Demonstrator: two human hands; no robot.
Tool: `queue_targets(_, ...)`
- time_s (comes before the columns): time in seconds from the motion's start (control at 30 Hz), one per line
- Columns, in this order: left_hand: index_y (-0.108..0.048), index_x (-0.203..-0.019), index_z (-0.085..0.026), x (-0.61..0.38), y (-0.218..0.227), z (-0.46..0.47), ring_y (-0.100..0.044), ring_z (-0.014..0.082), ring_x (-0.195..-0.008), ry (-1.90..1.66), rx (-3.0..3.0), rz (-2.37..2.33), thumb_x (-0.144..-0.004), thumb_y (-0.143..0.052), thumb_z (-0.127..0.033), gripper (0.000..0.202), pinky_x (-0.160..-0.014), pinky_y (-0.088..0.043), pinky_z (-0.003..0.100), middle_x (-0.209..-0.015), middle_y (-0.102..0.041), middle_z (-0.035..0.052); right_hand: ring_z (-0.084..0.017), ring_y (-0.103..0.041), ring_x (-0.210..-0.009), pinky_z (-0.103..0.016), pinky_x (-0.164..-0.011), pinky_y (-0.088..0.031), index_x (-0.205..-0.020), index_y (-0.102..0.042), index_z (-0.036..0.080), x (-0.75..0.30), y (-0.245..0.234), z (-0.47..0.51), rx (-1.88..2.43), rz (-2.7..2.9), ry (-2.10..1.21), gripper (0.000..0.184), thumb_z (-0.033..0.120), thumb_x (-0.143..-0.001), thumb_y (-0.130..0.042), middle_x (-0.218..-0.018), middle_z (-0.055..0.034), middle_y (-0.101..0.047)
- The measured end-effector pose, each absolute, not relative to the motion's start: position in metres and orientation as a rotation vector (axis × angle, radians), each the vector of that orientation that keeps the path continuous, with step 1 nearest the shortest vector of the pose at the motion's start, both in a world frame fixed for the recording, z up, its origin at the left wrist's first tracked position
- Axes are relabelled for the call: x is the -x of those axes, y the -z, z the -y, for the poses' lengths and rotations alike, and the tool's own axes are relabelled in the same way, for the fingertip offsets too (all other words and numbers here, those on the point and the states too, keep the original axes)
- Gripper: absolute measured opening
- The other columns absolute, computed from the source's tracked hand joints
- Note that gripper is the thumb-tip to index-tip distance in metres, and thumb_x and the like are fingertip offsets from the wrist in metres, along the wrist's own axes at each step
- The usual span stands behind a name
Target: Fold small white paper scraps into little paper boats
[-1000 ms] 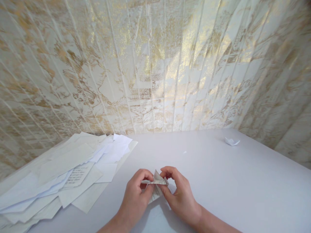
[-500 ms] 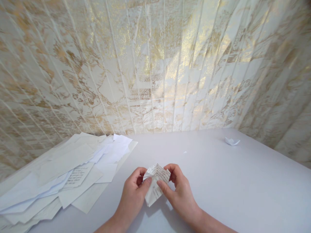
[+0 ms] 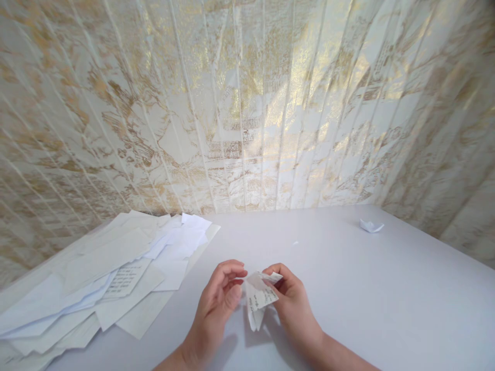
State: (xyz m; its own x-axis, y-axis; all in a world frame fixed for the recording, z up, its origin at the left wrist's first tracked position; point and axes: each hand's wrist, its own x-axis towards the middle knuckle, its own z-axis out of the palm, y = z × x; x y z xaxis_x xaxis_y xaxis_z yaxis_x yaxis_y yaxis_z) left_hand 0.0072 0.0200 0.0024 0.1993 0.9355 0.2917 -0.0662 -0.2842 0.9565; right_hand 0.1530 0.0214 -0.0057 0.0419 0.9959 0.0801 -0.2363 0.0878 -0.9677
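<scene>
A small folded sheet of printed paper (image 3: 260,299) is held above the white table, its layers partly spread and its narrow end pointing down toward me. My right hand (image 3: 294,304) pinches it at its right side between thumb and fingers; part of the thumb is hidden by the paper. Just left of it, my left hand (image 3: 218,304) has its fingers curved and thumb apart, with a gap between them and nothing held. The left fingertips come close to the paper's left edge.
Loose sheets of paper (image 3: 104,278), some printed, lie in an overlapping pile on the left of the table (image 3: 348,299). At the back right sits a small folded paper boat (image 3: 371,226). A tiny paper scrap (image 3: 295,242) lies toward the middle back. Patterned curtain (image 3: 247,113) hangs behind.
My left hand has let go of the folded paper and moved slightly away. In my right hand the paper has turned and shifted right, showing another side.
</scene>
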Motion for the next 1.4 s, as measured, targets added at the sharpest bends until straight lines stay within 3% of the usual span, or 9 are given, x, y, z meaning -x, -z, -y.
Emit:
queue_targets(0.23,-0.060,-0.084,-0.015,-0.015,-0.011,-0.024,-0.050,0.0135,-0.058,-1.026,-1.274,-0.990,-0.071,-0.060,-0.027,0.018,-0.059,-0.040,0.025,-0.060,-0.059,0.0012,-0.008,-0.046,-0.049,-0.020,-0.047,-0.035,-0.063,-0.047,0.017,-0.149,-0.004,-0.016,0.891,0.948,-1.413,0.026,0.024,-0.060,-0.072,-0.054,0.0054,-0.051)
queue_targets(0.4,-0.064,-0.075,-0.013,-0.018,-0.014,-0.026,-0.048,0.0117,-0.053,-1.047,-1.205,-1.061,-0.068,-0.062,-0.027,0.016,-0.053,-0.038,0.023,-0.058,-0.058,0.0016,-0.012,-0.052,-0.058,-0.022,-0.051,-0.039,-0.073,-0.050,0.016,-0.150,-0.003,-0.015,0.864,0.993,-1.499,0.017,0.024,-0.067,-0.065,-0.063,0.0018,-0.055)
queue_targets(0.57,-0.064,-0.070,-0.014,-0.015,-0.010,-0.028,-0.046,0.0102,-0.052,-1.061,-1.162,-1.042,-0.068,-0.062,-0.025,0.012,-0.051,-0.037,0.021,-0.060,-0.058,0.0010,-0.013,-0.055,-0.066,-0.024,-0.055,-0.044,-0.105,-0.041,0.026,-0.157,0.002,-0.017,0.930,1.173,-1.271,0.043,0.018,-0.068,-0.061,-0.091,-0.0019,-0.054)
queue_targets(0.7,-0.065,-0.070,-0.014,-0.014,-0.010,-0.028,-0.046,0.0102,-0.053,-1.052,-1.182,-1.049,-0.067,-0.062,-0.024,0.011,-0.051,-0.037,0.021,-0.061,-0.059,0.0010,-0.018,-0.051,-0.092,-0.025,-0.065,-0.044,-0.088,-0.057,0.023,-0.164,0.003,-0.020,0.936,1.470,-0.949,0.021,0.011,-0.070,-0.054,-0.112,-0.0068,-0.044)
queue_targets(0.8,-0.065,-0.071,-0.014,-0.014,-0.012,-0.030,-0.046,0.0103,-0.053,-1.069,-1.196,-1.069,-0.066,-0.062,-0.023,0.010,-0.051,-0.036,0.021,-0.062,-0.058,0.0005,-0.017,-0.052,-0.086,-0.025,-0.062,-0.043,-0.071,-0.061,0.019,-0.166,0.000,-0.021,0.910,1.533,-0.906,0.014,0.011,-0.072,-0.050,-0.102,-0.0073,-0.048)
queue_targets(1.0,-0.066,-0.071,-0.014,-0.009,-0.010,-0.033,-0.046,0.0111,-0.055,-1.056,-1.213,-1.084,-0.065,-0.064,-0.025,0.012,-0.053,-0.036,0.022,-0.058,-0.058,0.0001,-0.014,-0.049,-0.066,-0.026,-0.059,-0.039,-0.065,-0.059,0.016,-0.167,-0.002,-0.023,0.901,1.439,-1.101,0.013,0.022,-0.075,-0.054,-0.073,-0.0028,-0.054)
queue_targets(1.07,-0.066,-0.073,-0.014,-0.006,-0.009,-0.034,-0.047,0.0118,-0.058,-1.035,-1.223,-1.043,-0.066,-0.063,-0.025,0.014,-0.056,-0.036,0.022,-0.061,-0.059,0.0010,-0.013,-0.049,-0.065,-0.025,-0.058,-0.039,-0.070,-0.060,0.017,-0.167,0.001,-0.025,0.909,1.442,-1.129,0.003,0.020,-0.071,-0.060,-0.074,-0.0020,-0.054)
queue_targets(1.17,-0.066,-0.078,-0.014,-0.003,-0.009,-0.035,-0.048,0.0122,-0.060,-1.001,-1.198,-1.000,-0.067,-0.064,-0.026,0.016,-0.058,-0.036,0.023,-0.064,-0.060,0.0016,-0.014,-0.051,-0.071,-0.025,-0.061,-0.041,-0.085,-0.063,0.020,-0.169,0.005,-0.027,0.920,1.532,-1.114,0.019,0.013,-0.068,-0.060,-0.084,-0.0029,-0.055)
queue_targets(1.4,-0.064,-0.069,-0.014,-0.001,-0.012,-0.038,-0.046,0.0122,-0.059,-0.973,-1.256,-1.065,-0.066,-0.061,-0.021,0.008,-0.057,-0.034,0.022,-0.061,-0.057,-0.0001,-0.013,-0.053,-0.071,-0.023,-0.061,-0.044,-0.082,-0.065,0.020,-0.174,-0.007,-0.025,1.042,1.744,-0.995,0.029,0.002,-0.064,-0.053,-0.090,-0.0035,-0.052)
